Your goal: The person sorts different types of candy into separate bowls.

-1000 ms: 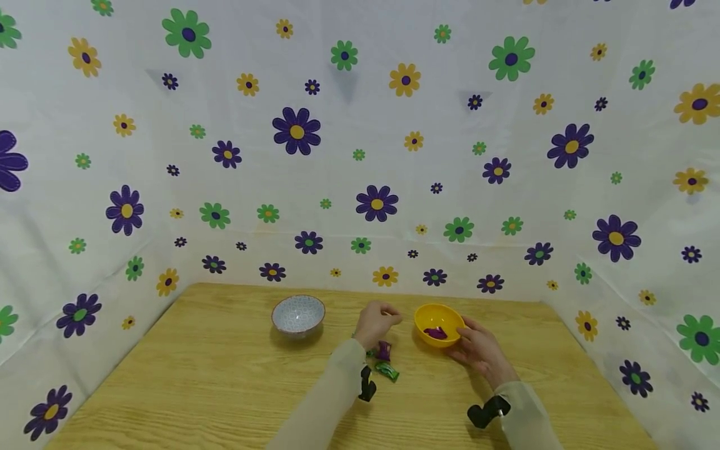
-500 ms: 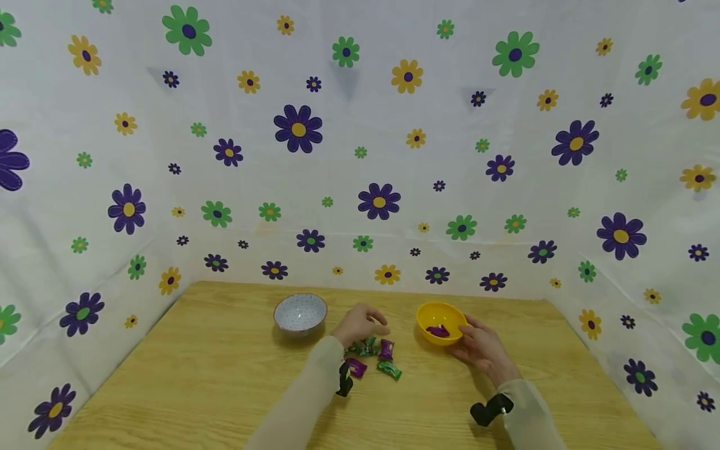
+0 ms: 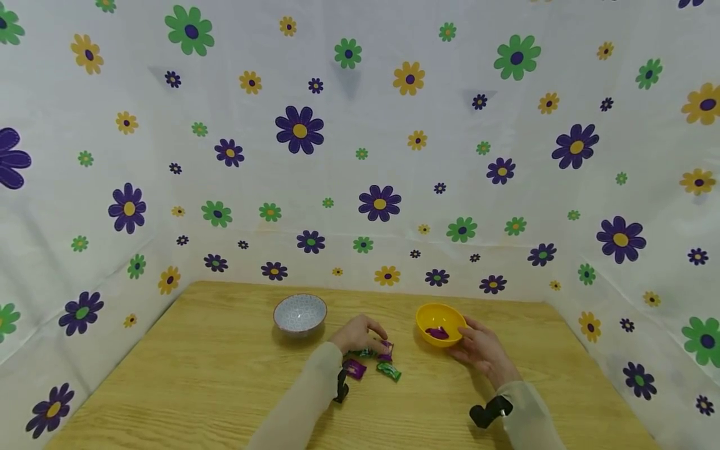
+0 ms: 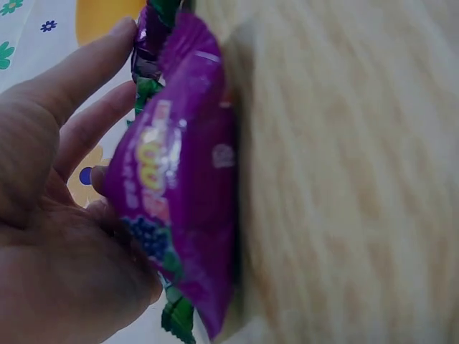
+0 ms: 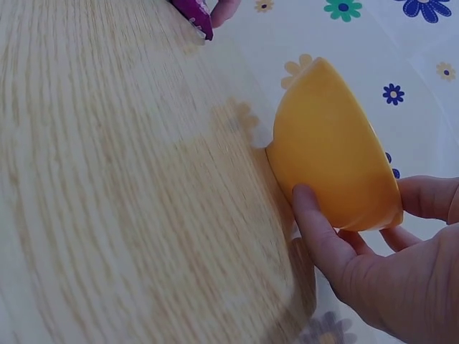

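My left hand (image 3: 358, 335) reaches down over a small group of wrapped candies, its thumb and forefinger apart around a purple candy (image 3: 385, 350). Whether they touch it is unclear. Green-wrapped candies (image 3: 365, 353) lie partly hidden under the hand. Another purple candy (image 4: 176, 172), with grapes printed on its wrapper, lies close to the wrist. A green candy (image 3: 389, 371) sits in front of the group. My right hand (image 3: 482, 351) grips the yellow bowl (image 5: 330, 150), thumb at the rim and fingers against its outer side. Inside that bowl is purple-wrapped candy (image 3: 437, 332).
A pale patterned bowl (image 3: 300, 314) with a reddish rim stands left of the candies. The wooden table (image 3: 225, 375) is bordered at the back and sides by white flower-print cloth (image 3: 337, 156).
My left hand has shifted left, uncovering candies, then lowered toward the purple candy nearest the yellow bowl. My right hand stays at the bowl.
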